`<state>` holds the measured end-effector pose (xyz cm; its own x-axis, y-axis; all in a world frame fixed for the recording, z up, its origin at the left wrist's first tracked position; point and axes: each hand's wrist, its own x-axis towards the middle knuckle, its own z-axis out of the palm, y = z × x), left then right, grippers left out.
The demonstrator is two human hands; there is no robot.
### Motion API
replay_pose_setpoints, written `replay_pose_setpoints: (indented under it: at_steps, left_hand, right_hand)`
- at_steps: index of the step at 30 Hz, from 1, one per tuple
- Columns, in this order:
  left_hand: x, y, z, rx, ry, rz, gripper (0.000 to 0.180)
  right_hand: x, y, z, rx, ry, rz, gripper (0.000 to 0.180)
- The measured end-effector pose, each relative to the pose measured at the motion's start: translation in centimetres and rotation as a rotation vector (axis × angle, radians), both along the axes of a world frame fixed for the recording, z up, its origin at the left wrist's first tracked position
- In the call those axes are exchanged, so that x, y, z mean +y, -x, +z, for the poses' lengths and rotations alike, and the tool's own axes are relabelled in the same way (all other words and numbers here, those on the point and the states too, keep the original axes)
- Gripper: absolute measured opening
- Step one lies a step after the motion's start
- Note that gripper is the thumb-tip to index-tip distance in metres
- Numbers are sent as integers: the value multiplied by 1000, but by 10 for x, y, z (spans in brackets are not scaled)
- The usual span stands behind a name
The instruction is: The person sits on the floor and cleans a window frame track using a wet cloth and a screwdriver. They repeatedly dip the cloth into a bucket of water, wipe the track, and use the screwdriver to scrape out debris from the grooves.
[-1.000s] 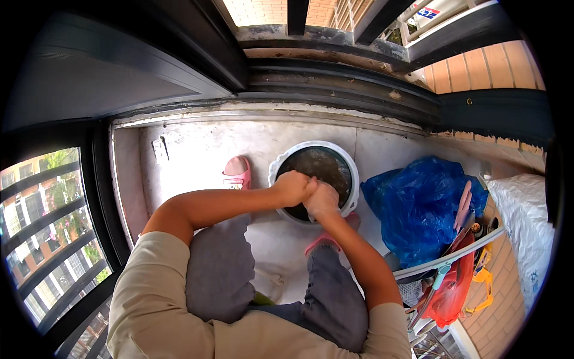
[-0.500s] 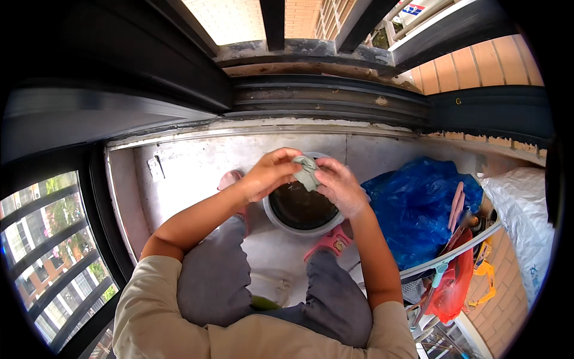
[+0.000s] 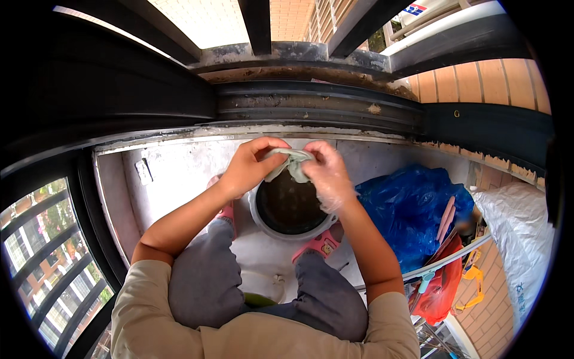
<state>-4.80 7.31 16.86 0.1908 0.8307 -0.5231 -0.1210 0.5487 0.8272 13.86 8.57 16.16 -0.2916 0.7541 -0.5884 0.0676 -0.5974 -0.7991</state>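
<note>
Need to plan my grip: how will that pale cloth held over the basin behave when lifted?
Probably floppy: the pale cloth bunches and folds between the left hand and right hand. Likely wet, so heavier and apt to drip, since it hangs over the basin of dark water. It may also be slippery against the thin clear glove on the right hand.

Daylight pours in from the top of the frame, and the bright patch of wall (image 3: 209, 18) up there is washed out nearly white, while the dark railing (image 3: 317, 107) below it and the whole black fisheye rim stay deep in shadow. The pale floor (image 3: 179, 173) is lit soft and even, with only faint shadows under the arms, and the basin (image 3: 290, 206) interior reads dark. Straight bars bow hard toward the edges, and the far right side goes a bit mushy and smeared.
</note>
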Motion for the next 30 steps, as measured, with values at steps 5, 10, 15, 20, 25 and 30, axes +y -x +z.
replay_pose_setpoints:
  at_steps: [5,10,15,20,25,30]
  left_hand:
    - [8,28,1,-208,-112,-30,35]
    - [22,41,24,-295,76,0,36]
    - [39,38,37,-84,-155,138,39]
    - [34,41,35,-126,-164,48,38]
    - [28,30,53,-165,-194,-86,36]
    - [24,32,52,-431,-95,-2,33]
  right_hand:
    - [27,-17,28,278,234,-49,23]
    - [51,-14,38,431,264,-51,17]
    - [74,-6,37,50,-124,136,29]
    - [73,-7,55,-184,-532,500,42]
    - [49,3,47,-5,-492,422,26]
    - [44,-12,52,262,130,450,28]
